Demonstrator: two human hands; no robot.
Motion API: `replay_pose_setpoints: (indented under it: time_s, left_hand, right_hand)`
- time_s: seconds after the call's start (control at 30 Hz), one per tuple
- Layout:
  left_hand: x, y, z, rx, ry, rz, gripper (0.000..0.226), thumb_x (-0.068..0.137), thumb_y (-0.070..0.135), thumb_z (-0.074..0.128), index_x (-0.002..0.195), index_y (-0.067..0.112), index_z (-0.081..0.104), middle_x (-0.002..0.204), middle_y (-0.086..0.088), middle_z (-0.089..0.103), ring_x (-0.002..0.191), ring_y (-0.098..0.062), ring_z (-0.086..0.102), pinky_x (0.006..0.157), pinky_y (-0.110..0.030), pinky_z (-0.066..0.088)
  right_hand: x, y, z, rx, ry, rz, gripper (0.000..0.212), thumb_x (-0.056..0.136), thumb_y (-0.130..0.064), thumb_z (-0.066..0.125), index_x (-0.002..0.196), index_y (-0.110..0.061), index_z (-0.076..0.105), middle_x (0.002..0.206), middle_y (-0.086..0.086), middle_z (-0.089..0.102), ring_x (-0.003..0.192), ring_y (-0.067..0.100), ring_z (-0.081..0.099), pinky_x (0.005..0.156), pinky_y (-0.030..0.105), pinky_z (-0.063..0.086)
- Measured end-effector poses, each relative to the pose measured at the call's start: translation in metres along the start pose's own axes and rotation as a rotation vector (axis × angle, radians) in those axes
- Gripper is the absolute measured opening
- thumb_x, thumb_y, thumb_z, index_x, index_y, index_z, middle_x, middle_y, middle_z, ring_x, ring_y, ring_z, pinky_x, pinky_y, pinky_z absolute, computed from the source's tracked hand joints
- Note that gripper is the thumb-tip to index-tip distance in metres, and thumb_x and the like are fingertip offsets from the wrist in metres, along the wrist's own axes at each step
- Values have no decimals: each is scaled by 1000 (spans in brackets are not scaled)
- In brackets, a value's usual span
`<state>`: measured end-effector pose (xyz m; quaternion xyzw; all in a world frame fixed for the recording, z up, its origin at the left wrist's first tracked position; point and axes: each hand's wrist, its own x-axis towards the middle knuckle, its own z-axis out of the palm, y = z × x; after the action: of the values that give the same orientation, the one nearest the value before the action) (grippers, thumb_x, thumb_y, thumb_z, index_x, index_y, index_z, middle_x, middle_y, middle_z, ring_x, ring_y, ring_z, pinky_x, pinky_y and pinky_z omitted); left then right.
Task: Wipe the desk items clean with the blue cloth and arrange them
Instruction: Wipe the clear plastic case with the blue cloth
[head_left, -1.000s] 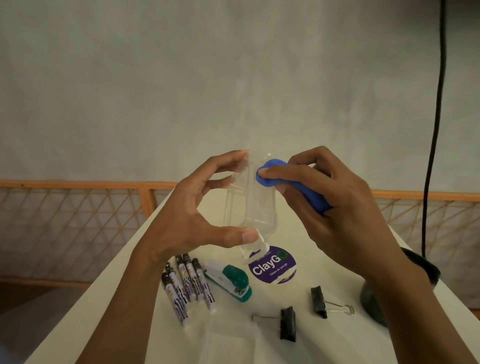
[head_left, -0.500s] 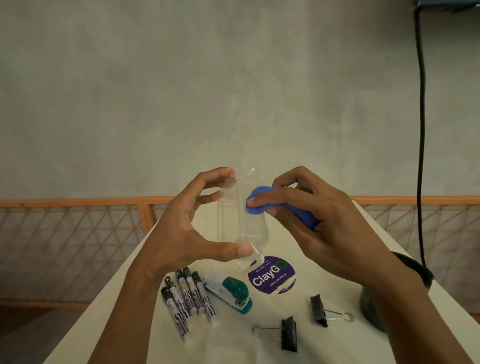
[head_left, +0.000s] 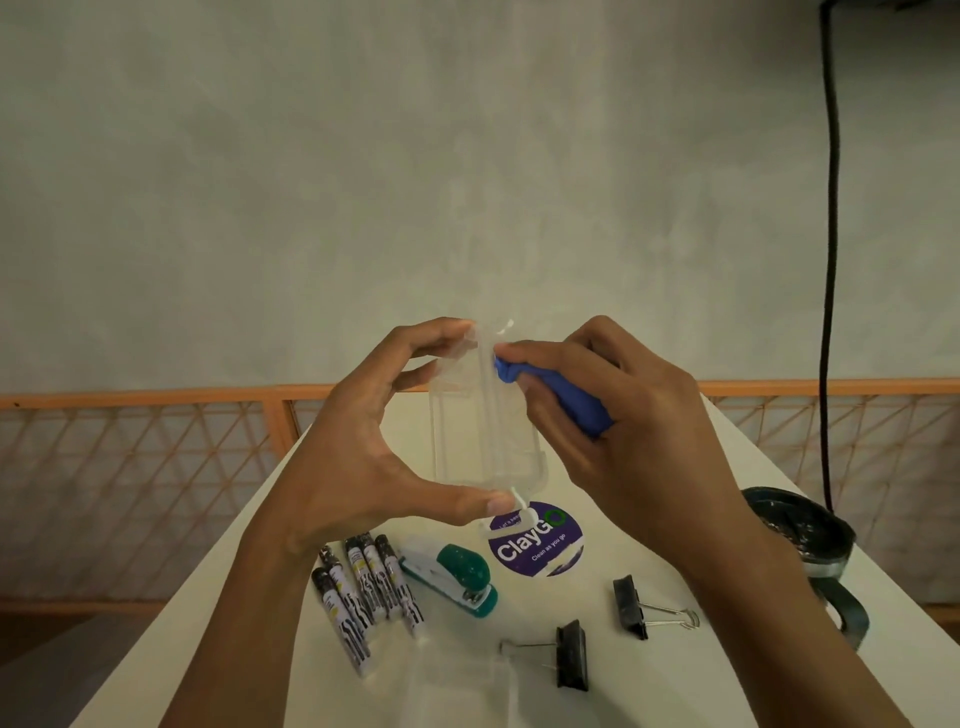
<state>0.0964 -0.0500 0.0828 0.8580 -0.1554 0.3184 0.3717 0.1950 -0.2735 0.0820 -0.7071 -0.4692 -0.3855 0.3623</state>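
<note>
The left hand (head_left: 353, 457) is pinching the clear case (head_left: 470, 431), probably light and slippery, by its ends while the right hand (head_left: 639, 447) is gripping the blue cloth (head_left: 571, 402).

you're at an office-type desk: a white table (head_left: 545, 605) with markers (head_left: 363, 592), a stapler (head_left: 457, 577), 2 clips (head_left: 629, 605), and a plain wall (head_left: 467, 182) behind.

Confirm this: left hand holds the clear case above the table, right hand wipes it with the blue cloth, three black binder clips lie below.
Wrong count: the head view shows two black binder clips on the table, not three. The left hand does hold the clear case, and the right hand wipes it with the blue cloth.
</note>
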Motion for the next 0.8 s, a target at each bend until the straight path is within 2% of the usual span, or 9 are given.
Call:
replay_pose_setpoints:
  time_s: [0.17, 0.37, 0.5, 0.67, 0.8]
  left_hand:
    - [0, -5, -2, 7, 2, 1, 112, 56, 41, 105, 153, 24, 51, 156, 10, 56, 150, -17, 49, 124, -46, 42]
    - [-1, -13, -9, -72, -11, 3, 112, 61, 34, 101, 157, 19, 45, 160, 3, 51, 155, -24, 42, 127, -51, 38]
    - [-3, -10, -3, -110, -42, 10, 114, 61, 31, 101, 158, 16, 42, 160, -1, 48, 155, -28, 40, 127, -51, 38]
    - [-3, 0, -3, -62, -35, 42, 119, 55, 35, 107, 155, 20, 43, 160, 4, 47, 156, -24, 40, 128, -46, 36]
    - [-3, 6, -5, 1, -33, 72, 116, 55, 41, 103, 154, 27, 45, 159, 7, 46, 153, -20, 43, 126, -40, 39]
  right_hand:
    - [1, 6, -1, 1, -39, -23, 29, 104, -29, 69, 133, -27, 75, 103, -5, 64, 81, 11, 58, 69, 22, 50]
    - [3, 10, -15, 125, -150, -35, 25, 103, -21, 73, 127, -26, 77, 105, -10, 69, 88, 13, 65, 75, 18, 48]
    - [5, 8, -17, 135, -47, -24, 22, 100, -20, 76, 122, -20, 77, 111, -7, 74, 95, 13, 71, 81, 24, 54]
    - [5, -3, -15, 36, 9, -50, 22, 105, -31, 71, 124, -22, 78, 103, -6, 69, 84, 11, 63, 72, 24, 51]
    - [4, -11, -9, -10, 34, -81, 26, 105, -34, 69, 127, -22, 77, 104, -5, 66, 83, 9, 59, 71, 21, 50]
